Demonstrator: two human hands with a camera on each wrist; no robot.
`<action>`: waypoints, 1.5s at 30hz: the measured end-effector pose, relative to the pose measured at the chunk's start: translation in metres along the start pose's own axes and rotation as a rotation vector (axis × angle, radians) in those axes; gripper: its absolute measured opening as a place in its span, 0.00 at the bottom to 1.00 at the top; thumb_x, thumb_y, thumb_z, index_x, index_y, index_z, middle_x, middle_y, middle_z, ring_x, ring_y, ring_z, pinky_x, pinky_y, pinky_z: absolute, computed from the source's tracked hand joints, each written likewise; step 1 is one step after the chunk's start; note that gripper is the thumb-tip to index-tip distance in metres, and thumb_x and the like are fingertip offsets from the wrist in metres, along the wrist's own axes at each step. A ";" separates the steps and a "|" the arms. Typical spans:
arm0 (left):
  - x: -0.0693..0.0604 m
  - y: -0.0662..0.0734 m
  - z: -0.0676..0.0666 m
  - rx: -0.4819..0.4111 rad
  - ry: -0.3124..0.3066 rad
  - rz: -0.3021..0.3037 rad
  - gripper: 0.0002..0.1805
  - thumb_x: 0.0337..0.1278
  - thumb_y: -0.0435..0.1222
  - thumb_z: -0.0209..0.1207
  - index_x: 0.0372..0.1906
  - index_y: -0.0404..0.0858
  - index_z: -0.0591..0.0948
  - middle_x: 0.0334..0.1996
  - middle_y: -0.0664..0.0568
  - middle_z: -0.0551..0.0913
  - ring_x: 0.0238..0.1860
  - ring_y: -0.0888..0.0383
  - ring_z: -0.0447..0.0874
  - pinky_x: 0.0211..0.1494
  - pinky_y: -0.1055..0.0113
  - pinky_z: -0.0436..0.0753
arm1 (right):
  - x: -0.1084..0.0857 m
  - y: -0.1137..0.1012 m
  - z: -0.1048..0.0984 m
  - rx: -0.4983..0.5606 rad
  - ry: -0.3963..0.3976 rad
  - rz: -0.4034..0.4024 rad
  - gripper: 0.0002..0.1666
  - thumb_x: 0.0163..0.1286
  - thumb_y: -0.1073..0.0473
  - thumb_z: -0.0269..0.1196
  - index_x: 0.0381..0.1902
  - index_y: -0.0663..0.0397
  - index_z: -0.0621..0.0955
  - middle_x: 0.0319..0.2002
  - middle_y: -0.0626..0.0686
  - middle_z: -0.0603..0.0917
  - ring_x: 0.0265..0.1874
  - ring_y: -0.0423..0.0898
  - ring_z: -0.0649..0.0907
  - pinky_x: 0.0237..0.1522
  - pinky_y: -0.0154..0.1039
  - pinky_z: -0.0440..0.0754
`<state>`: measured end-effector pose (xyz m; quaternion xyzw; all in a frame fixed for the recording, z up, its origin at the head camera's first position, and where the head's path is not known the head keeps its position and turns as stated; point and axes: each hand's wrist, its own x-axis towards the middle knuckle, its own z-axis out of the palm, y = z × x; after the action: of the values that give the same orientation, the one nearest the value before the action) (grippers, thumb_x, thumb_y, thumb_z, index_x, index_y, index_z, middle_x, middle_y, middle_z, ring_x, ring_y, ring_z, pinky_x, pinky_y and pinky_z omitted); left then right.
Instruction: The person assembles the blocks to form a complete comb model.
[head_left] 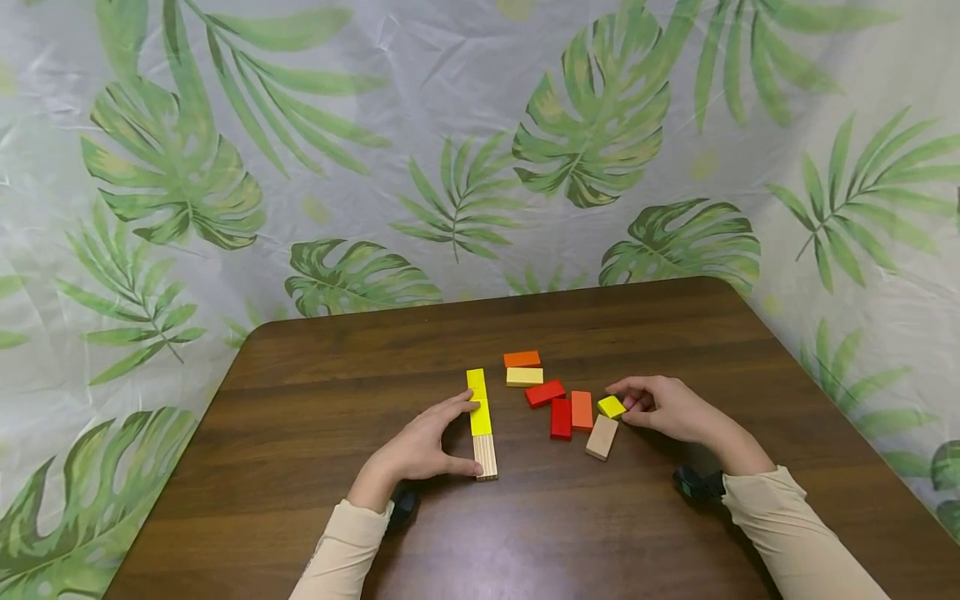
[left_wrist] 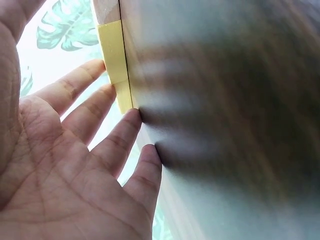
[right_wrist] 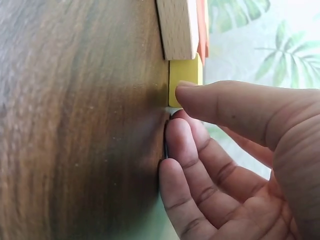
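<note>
A straight row has yellow blocks (head_left: 480, 417) at its far end and a striped pale wooden block (head_left: 486, 457) at its near end. Along its left side, my left hand (head_left: 423, 446) has relaxed, spread fingers touching the yellow part and the thumb at the wooden end. In the left wrist view, fingertips of the hand (left_wrist: 95, 145) meet the yellow blocks' (left_wrist: 115, 55) side. To the right, my right hand (head_left: 675, 408) pinches a small yellow block (head_left: 611, 407). The right wrist view shows that hand's (right_wrist: 235, 155) thumb against the yellow block (right_wrist: 182, 75); the index fingertip is partly hidden.
Between the hands lie red blocks (head_left: 561, 419), an orange-red block (head_left: 581, 411) and a beige wooden block (head_left: 602, 438). Farther back are a cream block (head_left: 524, 377) and an orange block (head_left: 522, 359). Behind the brown table (head_left: 375, 350) hangs a leaf-patterned curtain (head_left: 450, 100).
</note>
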<state>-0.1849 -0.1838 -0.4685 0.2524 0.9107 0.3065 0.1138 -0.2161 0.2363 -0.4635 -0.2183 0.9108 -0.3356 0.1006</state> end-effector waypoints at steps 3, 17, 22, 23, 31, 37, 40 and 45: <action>0.002 0.000 0.001 0.001 0.000 0.002 0.52 0.51 0.50 0.82 0.79 0.41 0.72 0.86 0.49 0.61 0.85 0.42 0.60 0.85 0.40 0.64 | 0.000 0.003 0.000 -0.007 0.011 0.008 0.23 0.71 0.63 0.72 0.62 0.58 0.85 0.39 0.49 0.85 0.37 0.41 0.83 0.40 0.30 0.83; 0.006 0.001 0.009 -0.023 -0.007 0.013 0.52 0.51 0.51 0.81 0.80 0.41 0.71 0.87 0.49 0.60 0.86 0.41 0.59 0.85 0.38 0.63 | -0.005 0.018 -0.002 0.039 0.045 0.055 0.21 0.69 0.61 0.74 0.57 0.61 0.86 0.40 0.51 0.87 0.39 0.44 0.83 0.40 0.30 0.83; 0.005 0.000 0.013 -0.035 -0.007 0.012 0.52 0.52 0.50 0.81 0.80 0.41 0.71 0.87 0.49 0.60 0.86 0.41 0.59 0.85 0.38 0.63 | -0.007 0.020 -0.002 0.032 0.060 0.067 0.21 0.69 0.60 0.75 0.57 0.62 0.86 0.40 0.51 0.87 0.38 0.44 0.83 0.39 0.30 0.83; 0.006 0.000 0.014 -0.037 -0.005 0.013 0.51 0.52 0.50 0.81 0.80 0.41 0.71 0.87 0.49 0.60 0.86 0.41 0.59 0.85 0.38 0.63 | -0.008 0.019 -0.002 0.028 0.066 0.069 0.21 0.69 0.61 0.75 0.57 0.63 0.86 0.40 0.51 0.87 0.38 0.44 0.83 0.39 0.30 0.83; 0.010 0.002 0.013 -0.044 0.002 0.021 0.52 0.51 0.50 0.82 0.80 0.41 0.71 0.87 0.50 0.60 0.86 0.41 0.59 0.85 0.39 0.64 | -0.012 0.017 -0.010 -0.005 0.133 0.097 0.21 0.69 0.59 0.76 0.55 0.63 0.86 0.39 0.51 0.88 0.38 0.44 0.84 0.39 0.29 0.84; 0.006 0.000 0.009 -0.025 0.005 0.015 0.52 0.52 0.52 0.81 0.80 0.41 0.71 0.87 0.50 0.60 0.85 0.41 0.60 0.84 0.38 0.64 | -0.009 0.006 -0.007 0.008 0.185 0.090 0.20 0.69 0.58 0.76 0.54 0.62 0.87 0.38 0.50 0.88 0.36 0.44 0.83 0.38 0.30 0.83; 0.000 -0.003 0.004 -0.008 0.014 0.004 0.53 0.51 0.52 0.81 0.80 0.40 0.71 0.86 0.49 0.60 0.85 0.41 0.60 0.84 0.37 0.65 | -0.003 -0.003 0.001 0.033 0.193 0.076 0.19 0.69 0.58 0.75 0.54 0.61 0.87 0.38 0.50 0.87 0.36 0.44 0.83 0.38 0.30 0.83; -0.001 -0.002 0.002 -0.013 0.026 0.011 0.52 0.50 0.52 0.82 0.79 0.39 0.73 0.86 0.49 0.62 0.84 0.41 0.62 0.83 0.38 0.66 | -0.003 -0.013 0.002 0.048 0.188 0.074 0.19 0.69 0.57 0.76 0.54 0.60 0.87 0.38 0.51 0.87 0.36 0.45 0.83 0.39 0.30 0.84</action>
<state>-0.1842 -0.1843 -0.4715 0.2528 0.9087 0.3162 0.1018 -0.2088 0.2281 -0.4562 -0.1497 0.9154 -0.3723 0.0323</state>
